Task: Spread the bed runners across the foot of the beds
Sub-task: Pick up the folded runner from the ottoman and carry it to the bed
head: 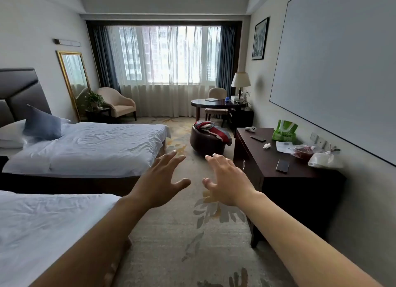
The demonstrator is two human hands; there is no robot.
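Two beds, the near bed point(42, 233) at 8 o'clock and the far bed point(96, 149) at 9 o'clock; two armchairs, one point(120, 102) at 11 o'clock, one point(217, 100) at 1 o'clock; two phones point(282, 165) point(258, 138) on one dark dresser point(300, 179) at 3 o'clock; one round ottoman point(205, 141); one table lamp point(240, 80); one blue cushion point(42, 124); one framed picture point(260, 39).

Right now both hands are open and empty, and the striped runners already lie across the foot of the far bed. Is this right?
Not quite. In the head view the striped runners lie bundled on the round ottoman, not on the far bed. The left hand and right hand are open and empty.
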